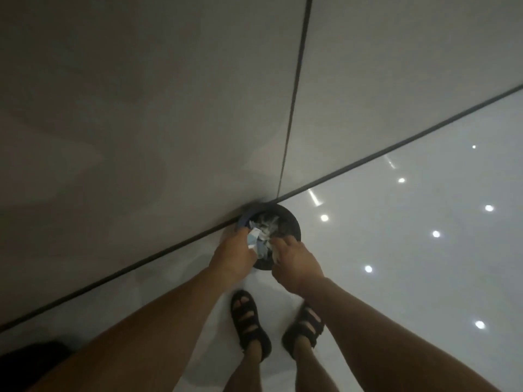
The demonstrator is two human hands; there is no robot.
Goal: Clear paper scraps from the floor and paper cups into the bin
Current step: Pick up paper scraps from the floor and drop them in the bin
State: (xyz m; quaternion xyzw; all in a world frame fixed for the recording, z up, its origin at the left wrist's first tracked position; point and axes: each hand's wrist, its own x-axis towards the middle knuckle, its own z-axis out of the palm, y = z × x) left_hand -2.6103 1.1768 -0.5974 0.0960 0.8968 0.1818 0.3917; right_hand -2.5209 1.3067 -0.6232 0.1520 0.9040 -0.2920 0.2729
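A small dark round bin [291,222] stands on the floor against the base of the wall, with white paper scraps [266,222] lying inside it. My left hand [230,257] is over the bin's near left rim and grips a bunch of white and bluish paper scraps [254,241]. My right hand [294,263] hovers over the near right rim with its fingers curled downward; whether it holds any paper is hidden by the hand itself. The image is dim and blurred.
A grey panelled wall [141,108] with a dark vertical seam rises behind the bin. The glossy white floor [396,250] reflects ceiling lights. My feet in black sandals [249,318] stand just short of the bin. A dark shape [28,360] sits at the lower left.
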